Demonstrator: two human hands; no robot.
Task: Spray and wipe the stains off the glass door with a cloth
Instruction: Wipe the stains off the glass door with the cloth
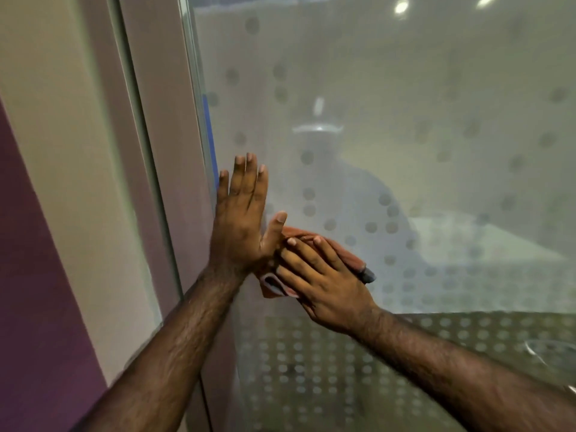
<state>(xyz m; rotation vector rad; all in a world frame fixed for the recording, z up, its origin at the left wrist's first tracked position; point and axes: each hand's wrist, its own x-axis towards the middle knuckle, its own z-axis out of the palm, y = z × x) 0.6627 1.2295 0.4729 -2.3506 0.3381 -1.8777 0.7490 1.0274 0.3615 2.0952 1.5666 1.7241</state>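
— Which step is the person on?
— Wiping: the right hand [324, 282], fingers straight, presses the cloth [349, 254] on the glass door [405, 88]; the left hand [241, 213] lies flat, fingers spread.
— Next?
— Probably sweeping the cloth across; stains are too blurred to place.

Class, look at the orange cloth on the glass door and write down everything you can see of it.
The orange cloth looks like soft fabric, folded or bunched, with a pale hem curling out at its lower left and a dark grey corner at its right end. It lies flat against the frosted, dotted glass door, near the door's left edge. The right hand presses it there with straight fingers and covers most of it. The left hand rests open on the glass beside it, its thumb close to the cloth's top.
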